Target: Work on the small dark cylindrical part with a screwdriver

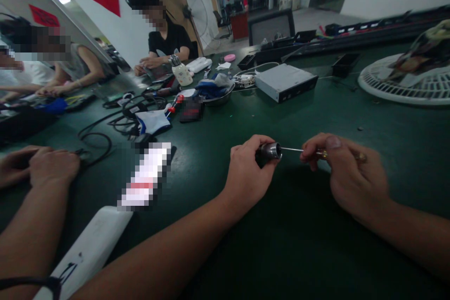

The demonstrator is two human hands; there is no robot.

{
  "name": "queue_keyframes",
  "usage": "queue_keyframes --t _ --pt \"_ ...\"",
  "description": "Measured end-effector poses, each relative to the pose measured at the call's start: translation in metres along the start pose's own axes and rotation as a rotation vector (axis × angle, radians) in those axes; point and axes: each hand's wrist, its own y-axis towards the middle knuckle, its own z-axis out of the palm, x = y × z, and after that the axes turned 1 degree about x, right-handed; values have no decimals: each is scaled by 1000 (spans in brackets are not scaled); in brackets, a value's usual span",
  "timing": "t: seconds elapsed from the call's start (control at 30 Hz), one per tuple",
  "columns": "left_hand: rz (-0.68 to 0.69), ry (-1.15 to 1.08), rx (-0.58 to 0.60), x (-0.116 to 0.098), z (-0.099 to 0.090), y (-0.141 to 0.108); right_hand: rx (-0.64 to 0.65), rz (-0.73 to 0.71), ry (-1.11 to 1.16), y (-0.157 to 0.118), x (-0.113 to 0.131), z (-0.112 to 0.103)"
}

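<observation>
— Where is the dark metal cylinder (271, 151) found?
— Above the counter (202, 168), gripped in the left hand (251, 168); its bright, ringed end is turned toward the right hand (351, 168).

— And how is the left hand set?
— It is curled around the cylinder, with the thumb placed below and the fingers wrapped over the top.

— What is held by the right hand?
— A slim screwdriver (291, 149) is pinched between thumb and fingers, its amber-toned handle partly covered. The thin shaft is pointed at the cylinder's ringed end; whether the tip is inserted or only rested at the rim cannot be told.

— What is seen beyond the hands?
— A grey optical drive (284, 79) is laid farther back, with a white fan grille (374, 82) set to its right.

— And toward the left?
— A lit phone (146, 176), its screen pixelated, is laid near a long white case (91, 239). Past them, a co-worker's hand (54, 166) is rested near a black cable (101, 136).
</observation>
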Motion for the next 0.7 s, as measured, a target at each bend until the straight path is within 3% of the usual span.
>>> queue_keyframes --t 0.27,0.47,0.7 --pt "-23 -21 -16 0 -1 1 10 30 24 0 1 -1" --pt "-10 37 55 -4 -2 1 22 -35 87 -1 3 0" --pt "-17 31 -9 -2 -2 0 -9 38 5 -1 1 0"
